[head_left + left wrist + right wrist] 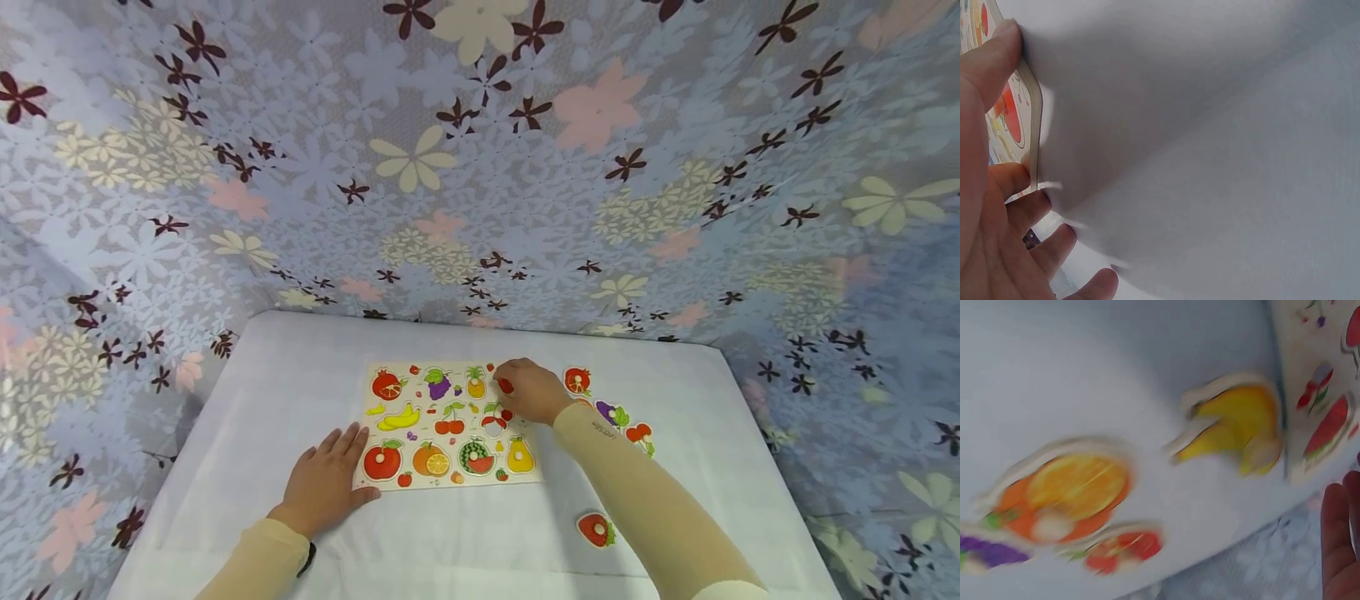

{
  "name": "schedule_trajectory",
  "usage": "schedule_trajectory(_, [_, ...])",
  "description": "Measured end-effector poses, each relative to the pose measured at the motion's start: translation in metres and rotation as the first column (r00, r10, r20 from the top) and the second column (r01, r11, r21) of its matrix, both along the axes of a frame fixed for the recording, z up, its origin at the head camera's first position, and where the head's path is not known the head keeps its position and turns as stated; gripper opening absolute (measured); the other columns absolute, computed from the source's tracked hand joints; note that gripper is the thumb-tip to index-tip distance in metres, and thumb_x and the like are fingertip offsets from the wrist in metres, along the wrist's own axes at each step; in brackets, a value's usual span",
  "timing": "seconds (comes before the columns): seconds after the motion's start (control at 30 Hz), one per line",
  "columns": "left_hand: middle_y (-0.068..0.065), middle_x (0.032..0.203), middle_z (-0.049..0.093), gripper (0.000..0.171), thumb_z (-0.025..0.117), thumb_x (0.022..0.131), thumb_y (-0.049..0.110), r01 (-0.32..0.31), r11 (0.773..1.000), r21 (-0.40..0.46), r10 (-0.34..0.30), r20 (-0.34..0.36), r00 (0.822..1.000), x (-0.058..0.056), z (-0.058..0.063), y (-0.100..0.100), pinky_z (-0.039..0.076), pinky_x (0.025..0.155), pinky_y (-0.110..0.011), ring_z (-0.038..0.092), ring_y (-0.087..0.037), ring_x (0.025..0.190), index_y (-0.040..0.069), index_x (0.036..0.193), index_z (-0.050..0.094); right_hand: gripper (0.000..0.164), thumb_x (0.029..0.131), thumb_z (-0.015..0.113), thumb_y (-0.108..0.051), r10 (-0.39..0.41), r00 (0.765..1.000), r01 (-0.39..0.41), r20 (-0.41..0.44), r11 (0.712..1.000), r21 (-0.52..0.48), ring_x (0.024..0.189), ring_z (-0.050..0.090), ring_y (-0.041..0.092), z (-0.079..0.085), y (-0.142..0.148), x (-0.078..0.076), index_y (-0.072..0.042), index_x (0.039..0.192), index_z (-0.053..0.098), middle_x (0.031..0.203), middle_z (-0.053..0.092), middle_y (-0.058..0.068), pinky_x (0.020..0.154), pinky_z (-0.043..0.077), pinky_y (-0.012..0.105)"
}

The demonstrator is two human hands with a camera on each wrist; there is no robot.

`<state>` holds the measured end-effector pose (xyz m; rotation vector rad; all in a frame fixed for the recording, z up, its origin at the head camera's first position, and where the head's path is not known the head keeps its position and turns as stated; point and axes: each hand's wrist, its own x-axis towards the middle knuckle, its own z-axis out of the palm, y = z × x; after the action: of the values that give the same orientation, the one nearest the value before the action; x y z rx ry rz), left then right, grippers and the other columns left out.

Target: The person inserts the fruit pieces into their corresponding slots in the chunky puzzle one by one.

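A wooden fruit puzzle board (411,435) lies on the white-covered table. My left hand (326,479) rests at its left edge; in the left wrist view the thumb and a finger touch the rim. My right hand (528,392) is over the board's upper right corner, beside a red strawberry picture (506,385). In the blurred right wrist view its fingers (1337,531) look fairly straight, with no piece visible in them; part of the hand is out of frame. On the board, the apple (381,460), watermelon (476,457) and pineapple (476,383) carry knobs.
Loose knobbed pieces lie right of the board: pomegranate (577,381), grapes (612,414), cherries (640,435) and, nearer, a strawberry (596,529). The right wrist view shows an orange piece (1075,494) and a banana piece (1235,428). A flowered cloth (480,208) rises behind the table.
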<state>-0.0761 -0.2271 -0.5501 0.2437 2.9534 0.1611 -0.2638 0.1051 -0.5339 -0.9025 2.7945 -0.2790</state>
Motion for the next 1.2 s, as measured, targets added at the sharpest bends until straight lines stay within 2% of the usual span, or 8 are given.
schedule_trajectory(0.2, [-0.019, 0.155, 0.037, 0.097, 0.075, 0.081, 0.058, -0.022, 1.000, 0.015, 0.021, 0.022, 1.000, 0.004, -0.002, -0.005, 0.038, 0.103, -0.065, 0.038, -0.044, 0.137, 0.002, 0.151, 0.040, 0.035, 0.090, 0.073, -0.027, -0.012, 1.000, 0.012, -0.007, 1.000, -0.010, 0.120, 0.058, 0.025, 0.009, 0.036, 0.017, -0.014, 0.122, 0.069, 0.129, 0.063, 0.004, 0.097, 0.051, 0.044])
schedule_trajectory(0.4, [-0.021, 0.154, 0.038, 0.097, 0.075, 0.081, 0.058, -0.025, 0.999, 0.020, 0.025, 0.034, 0.999, 0.006, -0.004, -0.009, 0.038, 0.101, -0.066, 0.039, -0.045, 0.136, 0.001, 0.151, 0.040, 0.033, 0.088, 0.077, -0.025, -0.032, 0.999, 0.032, 0.004, 0.999, -0.009, 0.114, 0.061, 0.023, 0.012, 0.071, 0.044, -0.013, 0.119, 0.070, 0.126, 0.064, 0.003, 0.092, 0.053, 0.045])
schedule_trajectory(0.6, [-0.021, 0.154, 0.038, 0.098, 0.073, 0.081, 0.059, -0.017, 0.999, 0.028, 0.016, 0.034, 0.999, 0.005, -0.007, -0.008, 0.038, 0.100, -0.067, 0.039, -0.046, 0.135, 0.000, 0.151, 0.039, 0.034, 0.086, 0.080, -0.027, -0.072, 0.997, 0.072, 0.038, 0.997, -0.002, 0.116, 0.060, 0.022, 0.005, 0.106, 0.079, -0.017, 0.117, 0.072, 0.123, 0.065, -0.002, 0.097, 0.051, 0.045])
schedule_trajectory(0.77, [-0.022, 0.154, 0.038, 0.098, 0.074, 0.081, 0.060, -0.010, 0.999, 0.037, 0.009, 0.032, 0.999, 0.005, -0.006, -0.005, 0.038, 0.100, -0.068, 0.039, -0.047, 0.135, 0.000, 0.151, 0.040, 0.038, 0.082, 0.083, -0.033, -0.153, 0.983, 0.153, 0.097, 0.988, 0.003, 0.122, 0.057, 0.021, 0.001, 0.129, 0.113, -0.021, 0.117, 0.072, 0.126, 0.064, -0.004, 0.102, 0.047, 0.046])
schedule_trajectory(0.87, [-0.022, 0.154, 0.038, 0.098, 0.074, 0.081, 0.059, -0.005, 0.999, 0.034, 0.004, 0.026, 1.000, 0.005, -0.006, -0.003, 0.038, 0.100, -0.067, 0.039, -0.047, 0.135, 0.000, 0.151, 0.039, 0.040, 0.080, 0.084, -0.036, -0.174, 0.976, 0.177, 0.129, 0.984, -0.013, 0.121, 0.056, 0.019, -0.001, 0.139, 0.133, -0.022, 0.116, 0.071, 0.126, 0.063, -0.006, 0.102, 0.047, 0.046])
schedule_trajectory(1.03, [-0.022, 0.153, 0.039, 0.099, 0.074, 0.080, 0.059, 0.006, 0.999, 0.031, -0.006, 0.001, 1.000, 0.003, -0.006, 0.000, 0.038, 0.100, -0.068, 0.038, -0.047, 0.135, -0.001, 0.151, 0.040, 0.046, 0.075, 0.087, -0.042, -0.153, 0.978, 0.158, 0.143, 0.987, -0.022, 0.120, 0.056, 0.019, -0.002, 0.150, 0.158, -0.025, 0.115, 0.071, 0.128, 0.060, -0.008, 0.099, 0.050, 0.046])
schedule_trajectory(1.2, [-0.022, 0.153, 0.039, 0.099, 0.075, 0.080, 0.059, 0.014, 0.999, 0.038, -0.014, -0.011, 1.000, 0.003, -0.005, 0.005, 0.038, 0.099, -0.068, 0.038, -0.048, 0.135, -0.001, 0.150, 0.040, 0.048, 0.070, 0.089, -0.048, -0.093, 0.988, 0.090, 0.123, 0.996, 0.027, 0.116, 0.056, 0.018, -0.007, 0.158, 0.171, -0.028, 0.110, 0.073, 0.125, 0.059, -0.008, 0.096, 0.052, 0.045])
